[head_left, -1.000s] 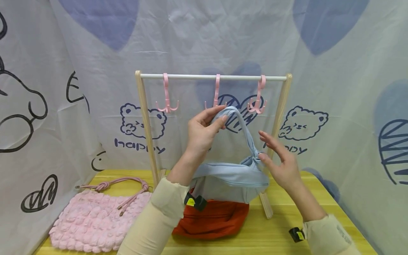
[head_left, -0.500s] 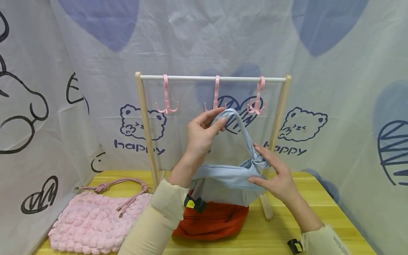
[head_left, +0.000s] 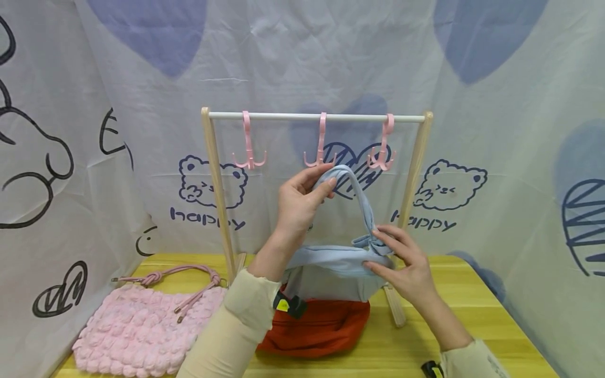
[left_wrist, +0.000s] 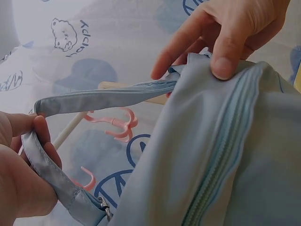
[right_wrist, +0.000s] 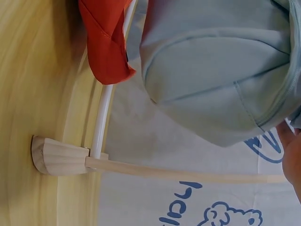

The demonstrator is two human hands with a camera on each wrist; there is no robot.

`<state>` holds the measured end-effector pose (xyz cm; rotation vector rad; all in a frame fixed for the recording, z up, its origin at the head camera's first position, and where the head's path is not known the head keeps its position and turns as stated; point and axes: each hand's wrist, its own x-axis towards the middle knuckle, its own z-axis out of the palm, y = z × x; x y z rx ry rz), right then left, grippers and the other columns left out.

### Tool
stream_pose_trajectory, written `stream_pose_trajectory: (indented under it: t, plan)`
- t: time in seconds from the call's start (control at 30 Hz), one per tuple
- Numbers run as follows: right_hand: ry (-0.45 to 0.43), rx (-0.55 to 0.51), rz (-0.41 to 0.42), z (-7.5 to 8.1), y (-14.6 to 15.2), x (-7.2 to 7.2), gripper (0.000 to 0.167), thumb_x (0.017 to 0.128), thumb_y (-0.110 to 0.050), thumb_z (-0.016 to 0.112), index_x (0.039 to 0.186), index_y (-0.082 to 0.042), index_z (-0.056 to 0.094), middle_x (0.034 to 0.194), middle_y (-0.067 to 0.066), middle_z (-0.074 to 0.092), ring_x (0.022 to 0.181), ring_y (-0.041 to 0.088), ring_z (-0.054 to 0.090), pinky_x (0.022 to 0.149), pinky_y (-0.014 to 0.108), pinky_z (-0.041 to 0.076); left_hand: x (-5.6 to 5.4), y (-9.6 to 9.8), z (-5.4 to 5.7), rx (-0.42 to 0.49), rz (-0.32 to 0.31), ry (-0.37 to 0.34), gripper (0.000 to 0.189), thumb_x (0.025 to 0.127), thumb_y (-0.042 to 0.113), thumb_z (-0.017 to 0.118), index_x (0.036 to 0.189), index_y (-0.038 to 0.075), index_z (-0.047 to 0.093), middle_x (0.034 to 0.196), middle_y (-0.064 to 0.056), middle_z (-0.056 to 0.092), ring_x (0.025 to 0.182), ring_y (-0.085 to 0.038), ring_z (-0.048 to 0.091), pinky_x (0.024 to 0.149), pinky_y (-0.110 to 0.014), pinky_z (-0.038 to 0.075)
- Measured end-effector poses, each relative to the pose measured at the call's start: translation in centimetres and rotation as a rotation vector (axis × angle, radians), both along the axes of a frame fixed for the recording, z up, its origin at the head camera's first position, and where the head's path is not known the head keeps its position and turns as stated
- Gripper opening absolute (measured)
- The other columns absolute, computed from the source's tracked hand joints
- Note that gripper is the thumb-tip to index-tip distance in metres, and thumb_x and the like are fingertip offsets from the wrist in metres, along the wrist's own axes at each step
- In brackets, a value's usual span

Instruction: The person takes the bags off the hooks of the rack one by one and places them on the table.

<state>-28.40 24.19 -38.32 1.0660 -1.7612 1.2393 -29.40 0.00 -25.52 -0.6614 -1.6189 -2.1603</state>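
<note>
A light blue shoulder bag (head_left: 326,283) hangs over the table in front of the rack. My left hand (head_left: 295,207) pinches the top of its strap (head_left: 361,202) between thumb and fingers, just below the middle pink hook (head_left: 322,142). At the bag's upper right corner, by the strap's knot (head_left: 375,245), my right hand (head_left: 406,260) grips the fabric. In the left wrist view the right thumb lies on the bag's front near the zipper (left_wrist: 218,155), fingers behind. A metal buckle (left_wrist: 104,205) shows at the strap's other end. The bag's underside (right_wrist: 216,80) fills the right wrist view.
The wooden rack's white rail (head_left: 283,116) carries pink hooks at left (head_left: 249,147) and right (head_left: 382,149) too. A red bag (head_left: 321,328) lies below the blue one. On the left of the yellow table (head_left: 454,299) rests a pink puffy bag (head_left: 137,331).
My right hand has come in from the right and taken hold of the bag's corner by the knot. The left hand keeps its pinch on the strap, barely moved.
</note>
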Motion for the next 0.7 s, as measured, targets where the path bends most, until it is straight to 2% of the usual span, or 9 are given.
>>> stream_pose_trajectory:
  t: [0.07,0.17,0.33,0.5,0.7]
  plan:
    - [0.003,-0.016,0.009,-0.2,-0.1,-0.1,0.055,0.083,-0.016,0.090,0.127,0.009,0.069,0.135,0.029,0.058,0.124,0.019,0.058,0.096,0.019,0.054,0.0,-0.1,-0.1,-0.004,0.001,-0.001,0.030,0.095,0.001,0.074,0.126,-0.001,0.073,0.114,-0.013,0.076,0.073,-0.010,0.067,0.069,-0.021,0.052]
    - [-0.009,-0.034,0.013,-0.3,-0.3,-0.1,0.050,0.079,0.000,0.089,0.124,0.010,0.069,0.133,0.028,0.060,0.116,0.016,0.061,0.087,0.017,0.057,0.0,-0.2,-0.2,-0.012,0.001,-0.003,0.031,0.096,0.002,0.074,0.126,0.001,0.073,0.118,-0.011,0.076,0.074,-0.010,0.066,0.070,-0.020,0.052]
    - [-0.006,-0.053,-0.006,-0.2,-0.6,0.2,0.046,0.075,0.014,0.085,0.119,0.011,0.071,0.127,0.025,0.063,0.106,0.013,0.062,0.079,0.013,0.055,-0.2,-0.3,-0.4,0.003,-0.006,-0.009,0.031,0.095,0.000,0.074,0.126,0.000,0.073,0.119,-0.011,0.076,0.073,-0.010,0.066,0.069,-0.020,0.051]
    - [0.029,-0.073,-0.013,-0.1,-0.7,0.2,0.038,0.080,0.009,0.084,0.115,0.013,0.072,0.123,0.027,0.065,0.111,0.012,0.064,0.087,0.014,0.054,-0.5,-0.4,-0.8,0.029,-0.012,0.002,0.031,0.096,-0.003,0.071,0.127,-0.004,0.071,0.120,-0.013,0.075,0.072,-0.011,0.065,0.072,-0.021,0.053]
    - [0.060,-0.101,-0.008,-0.3,-0.6,0.1,0.031,0.083,0.005,0.083,0.112,0.013,0.073,0.120,0.026,0.067,0.112,0.013,0.065,0.093,0.016,0.053,-0.8,-0.7,-1.6,-0.013,0.012,0.027,0.030,0.097,-0.002,0.070,0.127,-0.002,0.071,0.116,-0.013,0.074,0.077,-0.011,0.066,0.081,-0.023,0.056]
